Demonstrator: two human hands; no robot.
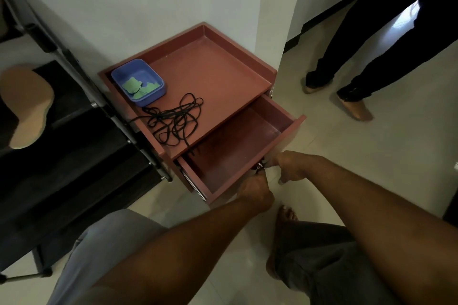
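**Both hands at the front of the pulled-out drawer**

The drawer [238, 151] of the red-brown bedside cabinet [210, 67] stands well out from under the cabinet's front edge, its inside bare. Both hands meet at the middle of the drawer's front panel, where a small metal fitting [260, 165] shows. It may be a pull or a key, but it is too small and shaded to name.

The right hand [291, 168] comes in from the right, fingers curled, thumb and forefinger pinching at the fitting. The left hand [256, 190] reaches up from below with its knuckles toward the camera. Its fingers are hidden behind its own back, so I cannot tell whether they clamp anything. Meeting at that one point suggests fine work on the fitting rather than a plain pull.

On the cabinet top a tangled black cord [176, 119] lies near the front edge, one end hanging over the edge into the drawer's left rear corner, where a closing drawer could catch it. A blue plastic tray [161, 83] holding green paper scraps [135, 86] sits at the left rear corner.

A black rack [74, 64] stands against the cabinet's left side, with a tan sandal [27, 106] on it. To the right, well apart, a second person in dark trousers [371, 44] stands on the tiled floor.
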